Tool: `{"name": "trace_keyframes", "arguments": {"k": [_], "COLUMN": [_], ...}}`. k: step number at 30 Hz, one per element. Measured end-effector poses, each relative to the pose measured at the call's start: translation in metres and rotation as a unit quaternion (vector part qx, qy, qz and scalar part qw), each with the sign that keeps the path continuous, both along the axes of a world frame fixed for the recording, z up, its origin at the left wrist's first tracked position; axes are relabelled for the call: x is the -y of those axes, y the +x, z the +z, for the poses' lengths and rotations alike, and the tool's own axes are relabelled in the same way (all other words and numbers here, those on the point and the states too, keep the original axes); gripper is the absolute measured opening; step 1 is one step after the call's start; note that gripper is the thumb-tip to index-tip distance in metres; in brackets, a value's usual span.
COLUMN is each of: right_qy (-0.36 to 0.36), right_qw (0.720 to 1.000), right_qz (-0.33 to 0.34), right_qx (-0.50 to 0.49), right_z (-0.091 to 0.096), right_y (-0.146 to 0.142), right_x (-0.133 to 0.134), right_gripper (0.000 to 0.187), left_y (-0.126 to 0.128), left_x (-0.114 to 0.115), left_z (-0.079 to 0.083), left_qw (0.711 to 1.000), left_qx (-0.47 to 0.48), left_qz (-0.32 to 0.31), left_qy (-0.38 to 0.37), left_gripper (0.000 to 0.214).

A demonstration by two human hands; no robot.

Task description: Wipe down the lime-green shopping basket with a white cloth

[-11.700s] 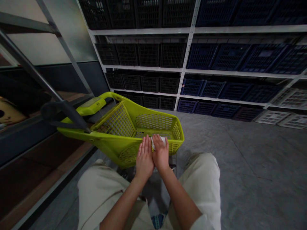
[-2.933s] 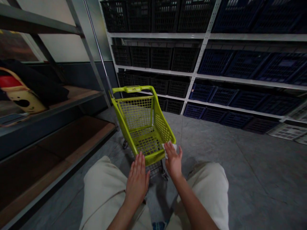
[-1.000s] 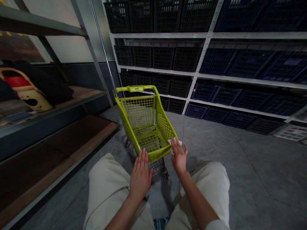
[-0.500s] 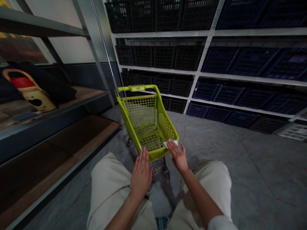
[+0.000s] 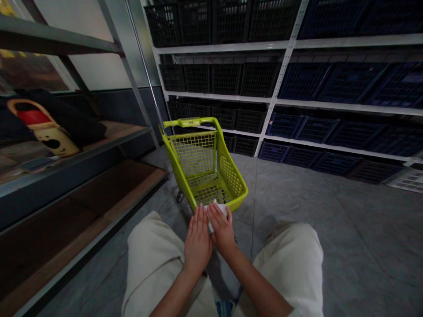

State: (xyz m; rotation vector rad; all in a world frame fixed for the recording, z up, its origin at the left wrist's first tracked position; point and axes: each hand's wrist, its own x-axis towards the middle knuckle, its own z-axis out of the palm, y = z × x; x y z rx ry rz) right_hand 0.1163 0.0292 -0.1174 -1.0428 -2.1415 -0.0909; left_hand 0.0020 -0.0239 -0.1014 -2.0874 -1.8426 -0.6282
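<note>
A lime-green shopping cart (image 5: 234, 176) stands on the floor between my knees, its low front rim toward me. My left hand (image 5: 198, 242) lies at the left of that rim, fingers stretched out flat and nothing in them. Beside it, almost touching, my right hand (image 5: 222, 230) presses a white tissue (image 5: 222, 208) onto the middle of the front rim. Parts of the tissue stick out around the fingers; the rest is hidden under the palm.
Metal shelving (image 5: 112, 147) on the left holds a cartoon-faced bottle with a red top (image 5: 54, 138), a phone-like flat object (image 5: 38, 164) and dark fabric. Behind the cart, a white rack (image 5: 271, 103) carries black crates (image 5: 226, 79) and blue crates (image 5: 304, 81). A metal pole (image 5: 142, 53) rises by the cart handle.
My right hand has slid left along the front rim with the tissue, from the right corner to beside my left hand. The left hand has stayed at nearly the same spot.
</note>
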Motion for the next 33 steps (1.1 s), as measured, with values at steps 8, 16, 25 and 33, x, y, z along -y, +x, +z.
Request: {"name": "trace_keyframes", "arguments": {"k": [8, 16, 25, 33], "right_qy": [0.034, -0.01, -0.033, -0.022], "right_qw": [0.998, 0.99, 0.999, 0.998], "right_qz": [0.01, -0.137, -0.025, -0.004], "right_qx": [0.06, -0.026, -0.028, 0.054], "right_z": [0.004, 0.001, 0.003, 0.008], "right_y": [0.08, 0.096, -0.012, 0.066], "right_x": [-0.039, -0.048, 0.006, -0.032], "right_gripper": [0.085, 0.09, 0.077, 0.079], "left_y": [-0.003, 0.003, -0.003, 0.0], "left_x": [0.002, -0.001, -0.001, 0.001], "left_z": [0.003, 0.004, -0.002, 0.002], "left_qw": [1.0, 1.0, 1.0, 1.0], "left_qx": [-0.01, 0.005, 0.0, 0.004], "left_qz": [-0.003, 0.0, 0.002, -0.006], "left_qy": [0.004, 0.008, 0.017, 0.015], "left_gripper": [0.081, 0.082, 0.081, 0.081]}}
